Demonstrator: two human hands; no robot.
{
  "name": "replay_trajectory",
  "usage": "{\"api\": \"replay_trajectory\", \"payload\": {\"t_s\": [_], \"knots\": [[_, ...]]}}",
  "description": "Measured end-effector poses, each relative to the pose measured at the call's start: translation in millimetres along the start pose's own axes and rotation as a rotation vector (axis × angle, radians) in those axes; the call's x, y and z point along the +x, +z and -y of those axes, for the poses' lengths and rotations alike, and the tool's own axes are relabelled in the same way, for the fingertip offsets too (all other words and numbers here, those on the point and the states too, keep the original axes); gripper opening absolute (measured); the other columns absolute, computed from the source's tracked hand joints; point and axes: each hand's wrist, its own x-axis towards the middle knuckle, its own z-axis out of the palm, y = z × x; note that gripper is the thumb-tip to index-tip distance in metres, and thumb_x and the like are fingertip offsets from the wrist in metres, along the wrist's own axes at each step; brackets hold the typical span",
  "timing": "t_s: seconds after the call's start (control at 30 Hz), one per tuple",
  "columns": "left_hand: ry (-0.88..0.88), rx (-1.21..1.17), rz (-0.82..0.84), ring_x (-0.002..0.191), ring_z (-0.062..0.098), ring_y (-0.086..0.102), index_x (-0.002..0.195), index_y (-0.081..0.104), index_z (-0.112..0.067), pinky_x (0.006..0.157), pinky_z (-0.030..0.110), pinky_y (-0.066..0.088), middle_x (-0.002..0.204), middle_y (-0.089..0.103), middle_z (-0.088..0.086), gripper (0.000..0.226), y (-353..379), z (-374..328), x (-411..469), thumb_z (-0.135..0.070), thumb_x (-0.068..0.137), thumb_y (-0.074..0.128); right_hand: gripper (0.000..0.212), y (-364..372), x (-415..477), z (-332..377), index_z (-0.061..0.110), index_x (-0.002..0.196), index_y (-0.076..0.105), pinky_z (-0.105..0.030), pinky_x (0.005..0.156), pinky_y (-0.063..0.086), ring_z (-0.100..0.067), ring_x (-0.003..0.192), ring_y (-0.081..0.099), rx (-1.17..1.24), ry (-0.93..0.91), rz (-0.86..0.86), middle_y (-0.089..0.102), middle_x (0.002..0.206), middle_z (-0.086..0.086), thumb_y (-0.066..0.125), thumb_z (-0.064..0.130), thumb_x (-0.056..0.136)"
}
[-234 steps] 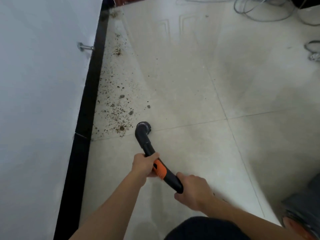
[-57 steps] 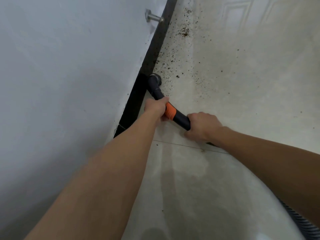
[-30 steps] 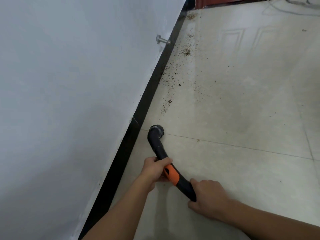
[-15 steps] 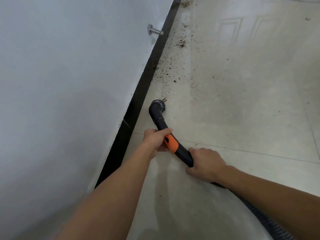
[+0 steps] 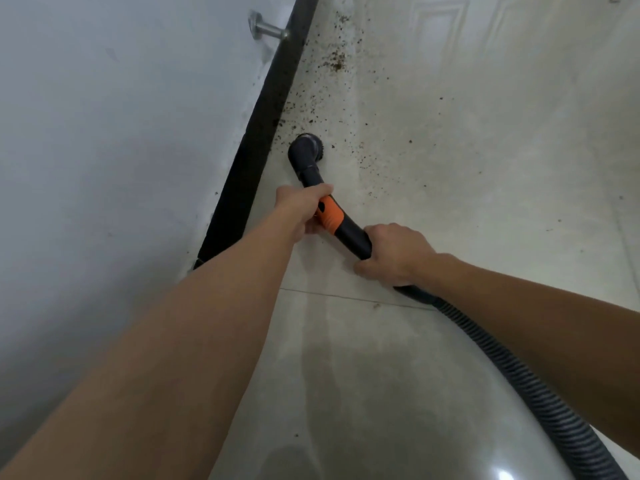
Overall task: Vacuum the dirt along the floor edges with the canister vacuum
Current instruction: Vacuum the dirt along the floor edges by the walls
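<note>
Along the black skirting board (image 5: 270, 112) at the foot of the white wall (image 5: 121, 133), the round nozzle (image 5: 308, 150) of the vacuum wand (image 5: 350, 233) sits on the pale floor tile (image 5: 467, 185), just beside the board. Left hand (image 5: 303, 207) grips the wand on the nozzle side of its orange collar (image 5: 330, 213), fingers curled round the tube. Right hand (image 5: 394, 252) grips the rear end of the wand, where the ribbed hose (image 5: 519, 375) runs off toward the lower right. Dirt (image 5: 336, 60) in brown specks lies scattered beyond the nozzle, densest near the board. A metal door stop (image 5: 268, 28) projects from the wall beside the board's upper edge.
</note>
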Motion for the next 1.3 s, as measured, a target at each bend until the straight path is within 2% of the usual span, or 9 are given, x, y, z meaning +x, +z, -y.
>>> {"api": "replay_trajectory", "payload": {"t_s": [0.2,0.3,0.4,0.5,0.63,0.9,1.03,1.13,1.3], "knots": [[-0.264,0.208,0.240,0.059,0.021,0.065,0.108,0.060,-0.001,0.043,0.027,0.051,0.078,0.067,0.013,0.038,-33.2,30.0,-62.5,-0.019,0.079,0.076,0.036,30.0,-84.2,15.0,0.025,0.105,0.052,-0.030,0.066,0.037,-0.025,0.089,0.062,0.007,0.013,0.113,0.062,0.096,-0.001,0.063,0.048,0.080],[-0.371,0.302,0.395,0.056,0.022,0.067,0.104,0.061,0.003,0.049,0.032,0.056,0.073,0.069,0.014,0.032,-30.5,40.6,-100.6,-0.015,0.081,0.074,0.036,47.1,-133.5,12.4,0.030,0.106,0.048,-0.030,0.069,0.038,-0.023,0.089,0.061,0.077,0.072,0.217,0.055,0.090,0.001,0.060,0.051,0.079],[-0.342,0.343,0.443,0.058,0.023,0.067,0.109,0.059,0.006,0.056,0.037,0.060,0.076,0.069,0.014,0.040,0.4,42.7,-118.1,-0.013,0.079,0.077,0.032,50.8,-162.7,-4.7,0.035,0.099,0.039,-0.030,0.070,0.037,-0.022,0.099,0.063,0.131,0.166,0.208,0.047,0.087,0.008,0.057,0.051,0.078],[-0.262,0.326,0.461,0.064,0.024,0.066,0.114,0.058,0.007,0.058,0.038,0.060,0.082,0.067,0.015,0.045,43.9,33.0,-117.8,-0.015,0.079,0.077,0.029,42.7,-168.8,-29.5,0.033,0.094,0.038,-0.029,0.066,0.036,-0.019,0.091,0.064,0.123,0.243,0.102,0.050,0.084,0.008,0.056,0.050,0.079],[-0.177,0.324,0.407,0.070,0.024,0.065,0.117,0.055,0.004,0.051,0.034,0.056,0.093,0.066,0.017,0.048,80.2,15.0,-111.4,-0.020,0.081,0.076,0.023,32.9,-158.5,-50.4,0.030,0.091,0.045,-0.025,0.058,0.041,-0.011,0.066,0.053,0.217,0.253,-0.001,0.052,0.076,0.011,0.060,0.044,0.080],[-0.319,0.395,0.207,0.065,0.028,0.064,0.117,0.049,0.005,0.045,0.032,0.052,0.086,0.062,0.018,0.050,37.4,18.9,-117.2,-0.018,0.081,0.075,0.036,33.7,-143.8,-24.1,0.025,0.112,0.050,-0.030,0.067,0.040,-0.020,0.075,0.049,0.154,0.112,0.119,0.050,0.086,0.004,0.058,0.043,0.083],[-0.119,0.394,0.239,0.071,0.028,0.063,0.113,0.056,0.005,0.046,0.031,0.052,0.093,0.065,0.019,0.046,103.6,4.5,-91.7,-0.025,0.083,0.074,0.027,16.1,-131.8,-63.4,0.028,0.099,0.047,-0.030,0.066,0.045,-0.022,0.082,0.062,0.249,0.253,-0.015,0.060,0.088,0.003,0.059,0.043,0.081],[-0.012,0.392,0.230,0.085,0.033,0.065,0.111,0.056,0.000,0.046,0.031,0.052,0.104,0.064,0.020,0.043,140.9,-6.8,-80.1,-0.029,0.083,0.072,0.026,-2.5,-123.1,-79.6,0.028,0.093,0.042,-0.025,0.054,0.034,-0.019,0.072,0.054,0.299,0.294,-0.059,0.051,0.077,0.008,0.062,0.039,0.082],[-0.212,0.334,0.093,0.074,0.036,0.068,0.103,0.060,0.003,0.048,0.038,0.057,0.092,0.067,0.023,0.045,55.9,31.7,-99.1,-0.024,0.073,0.078,0.032,17.8,-136.1,-39.6,0.027,0.108,0.050,-0.029,0.068,0.038,-0.024,0.094,0.064,0.169,0.160,0.155,0.062,0.096,0.001,0.060,0.040,0.081]]}}
